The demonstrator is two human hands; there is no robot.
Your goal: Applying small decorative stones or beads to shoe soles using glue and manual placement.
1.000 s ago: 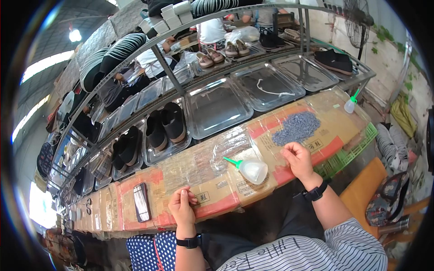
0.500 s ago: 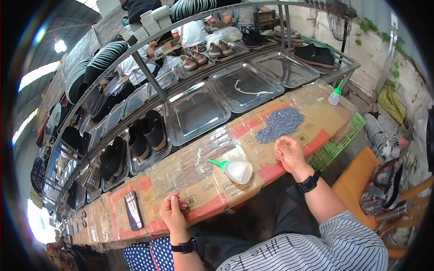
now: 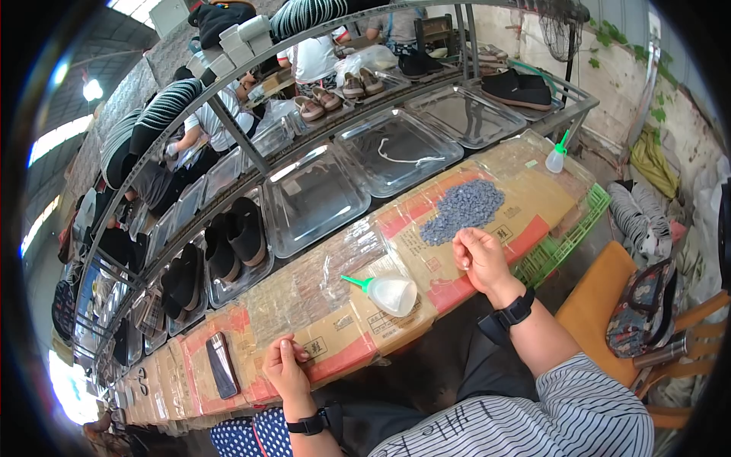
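Note:
My right hand [image 3: 483, 259] is closed, thumb against the curled fingers, just in front of a spread pile of small blue-grey pieces [image 3: 466, 209] on the cardboard-covered bench [image 3: 304, 282]. Whatever it may hold is hidden. At the bench's near edge my left hand [image 3: 287, 368] also has its fingers curled, and I cannot see inside them. Between the hands lies a translucent squeeze bottle [image 3: 393, 295] with a green nozzle pointing left; neither hand touches it. A dark phone [image 3: 221, 365] rests to the left of my left hand.
Behind the bench a metal rack holds clear trays [image 3: 316, 199], one with a white cord [image 3: 410, 158], others with black shoes [image 3: 247, 231]. A smaller green-tipped bottle [image 3: 556, 158] stands at the far right. A green basket [image 3: 563, 242] sits beside the bench. Other people work beyond the rack.
The whole view has shifted slightly, so the bench and rack appear a little further left. Both hands keep nearly the same closed pose and place. The bottle and pile look undisturbed.

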